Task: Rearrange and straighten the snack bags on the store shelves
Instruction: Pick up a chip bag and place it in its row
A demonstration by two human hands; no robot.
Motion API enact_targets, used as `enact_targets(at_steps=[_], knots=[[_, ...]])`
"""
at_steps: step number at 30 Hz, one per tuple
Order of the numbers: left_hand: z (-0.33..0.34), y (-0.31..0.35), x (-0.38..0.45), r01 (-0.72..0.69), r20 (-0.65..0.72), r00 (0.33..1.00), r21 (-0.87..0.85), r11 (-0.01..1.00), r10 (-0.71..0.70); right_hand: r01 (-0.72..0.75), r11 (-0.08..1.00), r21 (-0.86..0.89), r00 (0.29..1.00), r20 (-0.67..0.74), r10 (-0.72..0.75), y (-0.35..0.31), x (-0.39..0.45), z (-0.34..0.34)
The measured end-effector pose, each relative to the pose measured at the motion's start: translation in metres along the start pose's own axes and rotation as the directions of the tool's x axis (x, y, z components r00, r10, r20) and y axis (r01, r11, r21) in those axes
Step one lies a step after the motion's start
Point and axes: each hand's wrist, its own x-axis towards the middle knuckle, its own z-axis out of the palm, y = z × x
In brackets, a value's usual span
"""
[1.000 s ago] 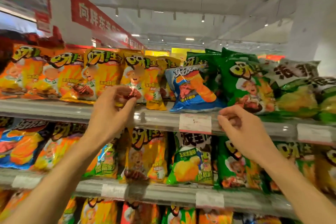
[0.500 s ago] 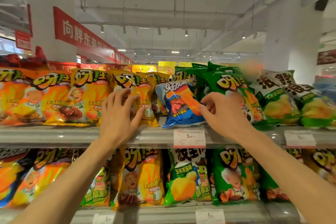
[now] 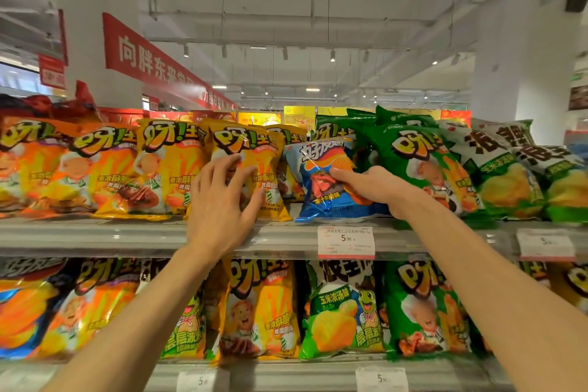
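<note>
A row of snack bags stands on the upper shelf (image 3: 95, 235). My left hand (image 3: 219, 204) rests with spread fingers on the front of a yellow bag (image 3: 254, 149). To its right a blue bag (image 3: 318, 181) leans among the others, and my right hand (image 3: 378, 188) grips its right side, thumb on the front. A green bag (image 3: 416, 153) stands just behind my right hand. Orange and yellow bags (image 3: 111, 169) fill the left part of the shelf.
White and green bags (image 3: 509, 175) fill the right end of the upper shelf. A price tag (image 3: 346, 242) hangs on the shelf edge. The lower shelf (image 3: 286, 372) holds more bags in yellow, green and blue. A red banner (image 3: 152, 64) hangs above.
Both hands rose from the shelf edge to the bags. My left hand spread over the yellow bag, and my right hand took hold of the blue bag. The view tilted up.
</note>
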Motion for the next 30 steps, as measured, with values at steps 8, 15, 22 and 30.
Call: enact_targets(at_steps=[8, 15, 22, 30], knots=[[-0.003, 0.003, -0.001, 0.018, 0.008, 1.000, -0.016, 1.000, -0.018, 0.031, 0.984, 0.173, 1.000, 0.000, -0.032, -0.001, -0.008, -0.008], [-0.004, 0.004, -0.001, 0.026, 0.020, 0.999, -0.019, 0.999, -0.026, 0.049, 0.970, 0.239, 0.997, -0.068, -0.034, 0.003, -0.008, -0.004], [-0.006, 0.001, 0.001, 0.040, 0.028, 0.999, -0.100, 0.994, -0.037, 0.113, 0.952, 0.286, 0.989, 0.057, -0.134, 0.000, -0.014, 0.001], [-0.023, 0.000, 0.006, 0.107, 0.126, 0.989, -0.243, 0.964, -0.078, 0.246, 0.915, 0.320, 0.969, -0.045, -0.244, -0.007, -0.031, -0.010]])
